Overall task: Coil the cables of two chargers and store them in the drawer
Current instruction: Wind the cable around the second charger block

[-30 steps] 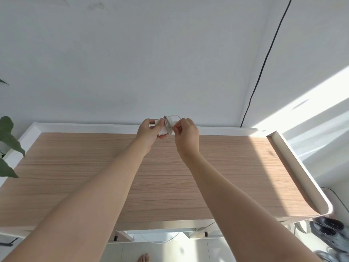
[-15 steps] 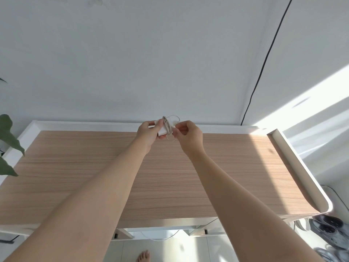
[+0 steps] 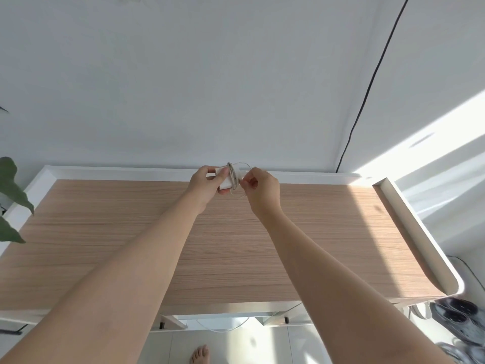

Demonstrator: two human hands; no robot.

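Charger (image 3: 223, 179), small white block, held up over the far edge of the counter (image 3: 105, 245), in front of the raised white back rim. Thin pale cable (image 3: 232, 174) wound in several turns around the block's middle; one loose loop arcs above it toward the right, another strand sags just below.

Left hand (image 3: 206, 185): grip clenched on the charger, thumb on the near face, fingers curled behind. Right hand (image 3: 262, 191): fingertips (image 3: 248, 179) pinched on the cable just beside the wound turns. The two hands are close together, almost touching. Both forearms bare, reaching forward from the lower edge of the view.

Counter top is light wood grain with a white raised border on the back and both sides; the right corner is rounded. Strong sunlight falls across its right end and onto the wall beyond.

Below the counter's near edge, a white frame part and a thin white wire (image 3: 225, 327) hanging in a shallow curve; whether this is a drawer, cannot tell.

Black cord (image 3: 372, 82) runs down the wall to the counter's back right. Green plant leaves (image 3: 13, 185) at far left. Bare foot (image 3: 200, 354) on the pale floor. Dark shoes (image 3: 456, 316) on the floor at lower right.
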